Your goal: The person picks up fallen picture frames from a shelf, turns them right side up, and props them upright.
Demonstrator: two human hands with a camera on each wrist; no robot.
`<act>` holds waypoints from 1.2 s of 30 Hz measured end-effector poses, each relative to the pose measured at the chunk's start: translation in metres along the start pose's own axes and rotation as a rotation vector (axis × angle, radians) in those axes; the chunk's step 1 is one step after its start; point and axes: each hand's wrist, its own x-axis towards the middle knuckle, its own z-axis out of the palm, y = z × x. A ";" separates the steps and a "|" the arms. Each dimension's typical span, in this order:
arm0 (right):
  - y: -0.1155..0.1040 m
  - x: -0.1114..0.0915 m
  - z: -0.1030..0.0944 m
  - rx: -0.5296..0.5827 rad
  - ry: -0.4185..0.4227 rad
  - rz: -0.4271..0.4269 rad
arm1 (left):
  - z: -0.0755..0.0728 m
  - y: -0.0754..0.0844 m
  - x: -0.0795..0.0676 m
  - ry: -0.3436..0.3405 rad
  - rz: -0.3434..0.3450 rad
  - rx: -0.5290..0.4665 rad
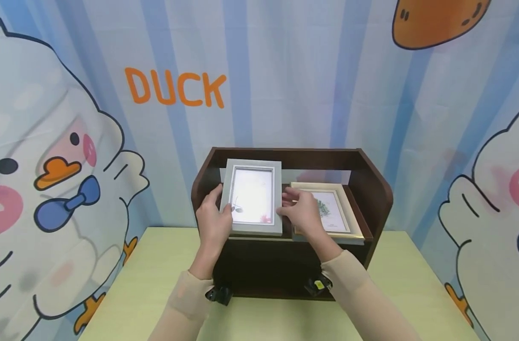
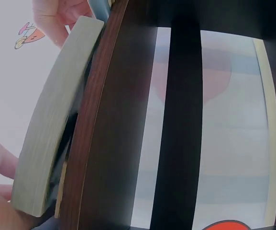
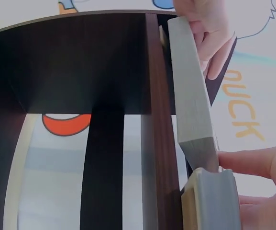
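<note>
Thumb and fingers of the left hand [image 1: 213, 213] pinch a grey picture frame [image 1: 252, 196] at its lower left side, the thumb on the front face. From the opposite side, the right hand [image 1: 304, 213] touches the lower right edge with the tip of its thumb. Whether its other fingers also grip the grey picture frame I cannot tell with certainty, because this edge partly hides them. The two hands are apart from each other, with the grey picture frame between them.

This frame is upright in format, tilted, at the left part of the upper board of a dark brown shelf [image 1: 372, 189]. Its print is mostly white, with thin leaves and a small pink flower low in the picture. Just beside it, on the right part of the same board, lies a gold-edged frame [image 1: 333, 215] with a green plant print, partly covered by the right hand.

The shelf stands on a pale yellow table [image 1: 413, 274]. Behind hangs a blue and white striped curtain [image 1: 293, 71] with large cartoon birds and the orange word DUCK [image 1: 180, 90]. Both arms wear beige sleeves [image 1: 361, 293], and a small black device [image 1: 219, 294] is at each wrist.
</note>
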 end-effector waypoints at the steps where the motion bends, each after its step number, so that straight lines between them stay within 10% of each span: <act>1: 0.000 0.000 -0.001 0.018 0.002 0.008 | 0.000 0.000 0.000 0.010 0.003 -0.011; 36: -0.003 0.002 -0.002 0.260 0.043 -0.135 | 0.003 -0.002 0.000 0.155 0.146 -0.153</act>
